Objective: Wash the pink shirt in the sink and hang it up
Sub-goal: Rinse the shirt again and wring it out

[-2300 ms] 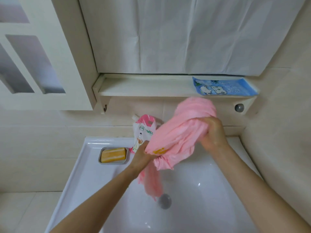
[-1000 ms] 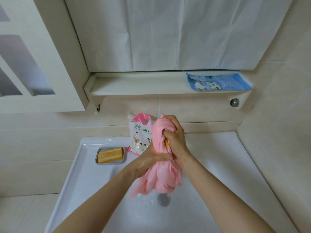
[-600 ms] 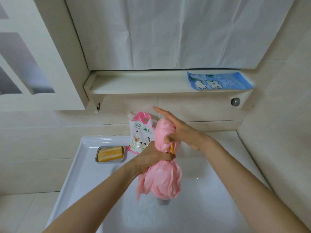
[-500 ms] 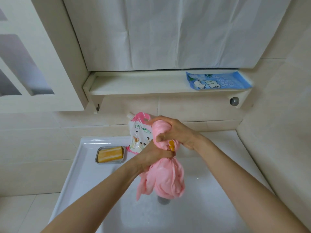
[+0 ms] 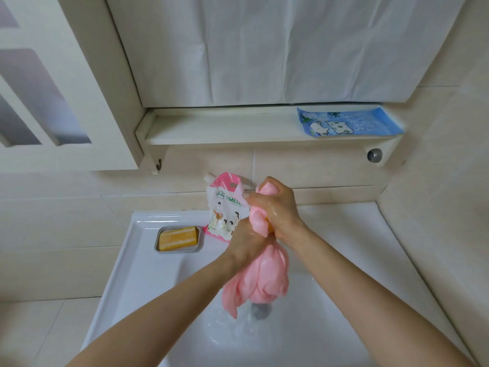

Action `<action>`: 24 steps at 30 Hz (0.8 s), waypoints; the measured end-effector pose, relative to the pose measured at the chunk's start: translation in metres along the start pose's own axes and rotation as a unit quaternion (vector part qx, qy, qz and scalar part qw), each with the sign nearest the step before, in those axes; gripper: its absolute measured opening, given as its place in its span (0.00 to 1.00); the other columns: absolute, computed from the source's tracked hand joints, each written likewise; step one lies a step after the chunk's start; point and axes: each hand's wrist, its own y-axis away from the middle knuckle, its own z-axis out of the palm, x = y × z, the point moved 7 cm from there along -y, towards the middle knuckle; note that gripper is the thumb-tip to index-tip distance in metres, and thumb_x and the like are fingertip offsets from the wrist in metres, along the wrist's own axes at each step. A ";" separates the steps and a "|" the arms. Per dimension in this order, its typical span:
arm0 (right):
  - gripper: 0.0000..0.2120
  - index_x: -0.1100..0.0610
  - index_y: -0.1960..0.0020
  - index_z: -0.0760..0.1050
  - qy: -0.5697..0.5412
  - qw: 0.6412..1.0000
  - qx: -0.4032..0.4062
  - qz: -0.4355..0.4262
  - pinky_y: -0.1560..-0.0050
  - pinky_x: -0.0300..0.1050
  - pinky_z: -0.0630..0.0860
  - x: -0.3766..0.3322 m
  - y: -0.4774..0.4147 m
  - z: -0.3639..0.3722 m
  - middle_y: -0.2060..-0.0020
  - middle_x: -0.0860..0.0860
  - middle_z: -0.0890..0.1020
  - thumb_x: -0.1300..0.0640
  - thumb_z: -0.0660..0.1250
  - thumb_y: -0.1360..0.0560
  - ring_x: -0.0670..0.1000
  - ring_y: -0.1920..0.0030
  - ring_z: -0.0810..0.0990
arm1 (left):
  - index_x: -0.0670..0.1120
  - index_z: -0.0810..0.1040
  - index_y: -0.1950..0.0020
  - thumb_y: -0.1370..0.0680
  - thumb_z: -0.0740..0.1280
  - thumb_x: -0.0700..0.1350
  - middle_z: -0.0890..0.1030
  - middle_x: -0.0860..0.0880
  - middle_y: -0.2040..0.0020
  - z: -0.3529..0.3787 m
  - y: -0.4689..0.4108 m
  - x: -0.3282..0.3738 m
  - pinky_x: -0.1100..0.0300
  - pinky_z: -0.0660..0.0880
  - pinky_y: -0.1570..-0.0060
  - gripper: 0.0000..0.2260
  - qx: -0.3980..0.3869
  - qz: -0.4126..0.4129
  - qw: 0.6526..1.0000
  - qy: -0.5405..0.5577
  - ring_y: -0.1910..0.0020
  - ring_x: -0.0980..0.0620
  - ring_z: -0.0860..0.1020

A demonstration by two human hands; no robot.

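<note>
- Right hand (image 5: 277,210) fingers curl tight around the bunched pink shirt (image 5: 260,279).
- Left hand (image 5: 244,242) grips it just below, above the sink (image 5: 148,274) drain (image 5: 260,309).
- Metal dish (image 5: 177,238) holds yellow soap (image 5: 177,234).

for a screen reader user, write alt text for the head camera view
Two bare hands grip a bunched pink shirt over a white sink: the right hand grips its top, the left hand just below. A yellow soap bar in a metal dish and a pink-and-white pouch sit at the sink's back; a blue packet lies on the shelf above.
</note>
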 end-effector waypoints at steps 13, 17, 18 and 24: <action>0.16 0.56 0.74 0.62 0.065 0.979 0.190 0.043 0.70 0.40 0.59 0.052 0.003 -0.027 0.83 0.43 0.66 0.72 0.64 0.38 0.50 0.72 0.62 | 0.50 0.70 0.57 0.24 0.62 0.50 0.81 0.47 0.57 0.014 0.001 -0.037 0.59 0.66 0.59 0.05 0.100 -0.009 0.971 -0.219 0.55 0.46 0.78; 0.13 0.58 0.72 0.64 0.084 0.973 0.206 0.063 0.75 0.38 0.59 0.063 0.005 -0.031 0.82 0.45 0.67 0.70 0.65 0.39 0.51 0.72 0.63 | 0.48 0.76 0.49 0.23 0.60 0.50 0.82 0.47 0.51 0.021 -0.004 -0.047 0.57 0.69 0.55 0.09 0.085 -0.003 0.952 -0.293 0.51 0.45 0.79; 0.10 0.58 0.72 0.64 0.090 0.972 0.208 0.061 0.75 0.39 0.59 0.065 0.005 -0.030 0.79 0.47 0.68 0.67 0.64 0.41 0.51 0.71 0.63 | 0.48 0.76 0.48 0.23 0.60 0.50 0.82 0.47 0.51 0.022 -0.005 -0.051 0.57 0.69 0.54 0.09 0.078 -0.010 0.953 -0.294 0.51 0.45 0.79; 0.16 0.56 0.70 0.60 0.237 0.961 0.142 0.021 0.74 0.37 0.60 0.069 -0.001 -0.016 0.74 0.50 0.65 0.69 0.66 0.36 0.53 0.68 0.63 | 0.49 0.72 0.53 0.23 0.60 0.50 0.81 0.47 0.50 0.025 -0.003 -0.063 0.56 0.71 0.49 0.06 0.042 -0.077 0.962 -0.259 0.48 0.45 0.78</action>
